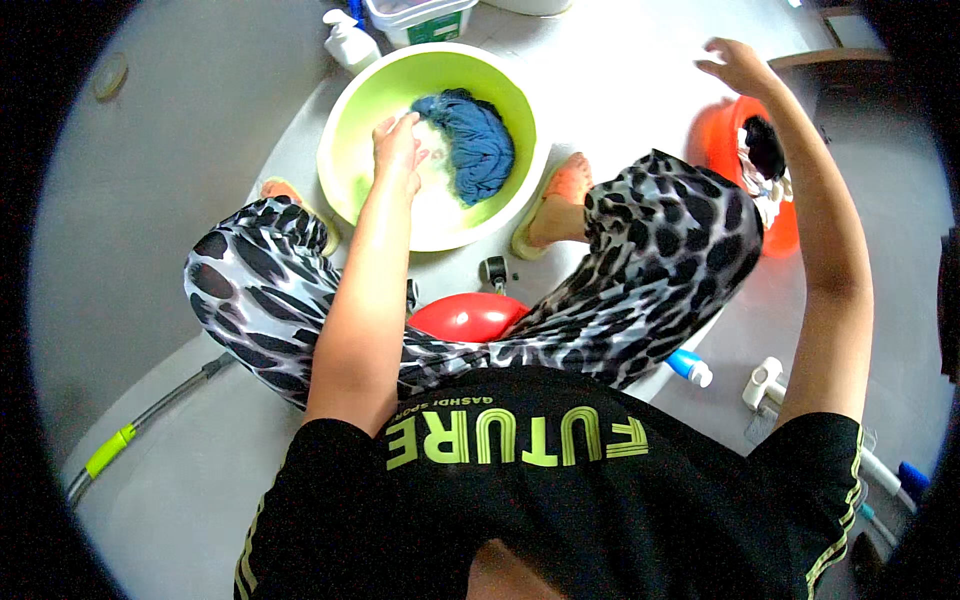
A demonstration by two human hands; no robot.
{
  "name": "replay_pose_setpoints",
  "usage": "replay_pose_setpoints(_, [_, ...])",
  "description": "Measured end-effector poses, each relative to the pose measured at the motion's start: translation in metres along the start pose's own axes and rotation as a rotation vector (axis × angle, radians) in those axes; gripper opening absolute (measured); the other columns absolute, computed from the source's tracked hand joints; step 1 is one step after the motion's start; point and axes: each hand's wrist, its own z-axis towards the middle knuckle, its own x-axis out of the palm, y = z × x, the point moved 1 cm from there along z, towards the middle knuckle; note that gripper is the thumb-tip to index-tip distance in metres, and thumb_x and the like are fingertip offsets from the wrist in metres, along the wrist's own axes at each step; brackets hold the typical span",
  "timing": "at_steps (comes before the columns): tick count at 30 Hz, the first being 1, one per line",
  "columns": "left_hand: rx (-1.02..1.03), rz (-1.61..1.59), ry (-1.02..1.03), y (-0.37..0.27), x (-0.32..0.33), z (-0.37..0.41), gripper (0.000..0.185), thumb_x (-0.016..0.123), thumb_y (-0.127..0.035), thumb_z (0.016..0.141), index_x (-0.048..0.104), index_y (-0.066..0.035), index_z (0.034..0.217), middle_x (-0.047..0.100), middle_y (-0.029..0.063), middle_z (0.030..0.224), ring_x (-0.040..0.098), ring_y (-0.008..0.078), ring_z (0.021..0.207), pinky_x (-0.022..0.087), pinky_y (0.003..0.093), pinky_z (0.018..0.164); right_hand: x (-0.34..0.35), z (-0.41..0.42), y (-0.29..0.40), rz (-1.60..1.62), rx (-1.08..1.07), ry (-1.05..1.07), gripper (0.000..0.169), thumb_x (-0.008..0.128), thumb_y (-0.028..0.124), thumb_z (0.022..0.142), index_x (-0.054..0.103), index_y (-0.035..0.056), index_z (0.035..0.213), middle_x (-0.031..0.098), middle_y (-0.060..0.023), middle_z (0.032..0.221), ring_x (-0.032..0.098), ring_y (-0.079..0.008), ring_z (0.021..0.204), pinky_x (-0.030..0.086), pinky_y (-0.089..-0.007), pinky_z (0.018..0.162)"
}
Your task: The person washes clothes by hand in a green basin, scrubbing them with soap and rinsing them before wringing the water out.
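Observation:
A round yellow-green plastic basin [431, 238] stands on the floor between my feet. In it a wet, bunched blue cloth [480, 150] lies at the right, beside cloudy, foamy water. My left hand [399, 152] is over the basin's left half, fingers loosely bent, near the cloth's left edge; it appears to hold nothing. My right hand [735, 69] is raised well to the right, above the floor, with thumb and fingers apart and nothing between them. Below that hand stands a red-orange plastic bucket [718, 139] with dark and white cloths [763, 150] in it.
A white pump bottle [351, 43] and a lidded plastic tub [420, 24] stand behind the basin. A red seat [469, 316] is beneath me. A blue bottle with a white cap [688, 367] lies at right, near a white pipe-like fitting [763, 382]. A green-and-metal pole [109, 450] lies at left.

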Motion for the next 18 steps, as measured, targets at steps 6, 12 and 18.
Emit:
replay_pose_setpoints(6, [-0.115, -0.004, -0.086, 0.032, -0.025, 0.023, 0.037, 0.06, -0.023, 0.079, 0.048, -0.01, 0.112, 0.047, 0.0091, 0.107, 0.047, 0.0242, 0.087, 0.048, 0.0365, 0.069, 0.086, 0.087, 0.229, 0.392, -0.376, 0.139, 0.047, 0.063, 0.043, 0.078, 0.06, 0.0062, 0.106, 0.061, -0.019, 0.103, 0.058, -0.0339, 0.096, 0.044, -0.0414, 0.087])
replay_pose_setpoints(12, [-0.177, 0.039, -0.12, 0.053, -0.03, 0.035, 0.049, 0.059, -0.032, 0.08, 0.041, -0.014, 0.122, 0.046, 0.0085, 0.108, 0.047, 0.0236, 0.088, 0.045, 0.0344, 0.068, 0.21, 0.062, 0.367, 0.537, 0.276, 0.346, 0.082, 0.068, 0.031, 0.067, 0.027, 0.0063, 0.134, 0.045, -0.018, 0.128, 0.044, -0.0356, 0.117, 0.043, -0.042, 0.091])
replay_pose_setpoints(18, [-0.373, -0.287, 0.03, 0.083, -0.031, 0.043, 0.059, 0.053, -0.059, 0.076, 0.052, -0.012, 0.111, 0.058, 0.0082, 0.1, 0.056, 0.0222, 0.087, 0.046, 0.0364, 0.074, 0.179, 0.008, 0.418, 1.151, 0.02, -0.046, 0.035, 0.056, 0.015, 0.068, 0.061, 0.0072, 0.102, 0.062, -0.0221, 0.092, 0.061, -0.0354, 0.088, 0.047, -0.042, 0.08])
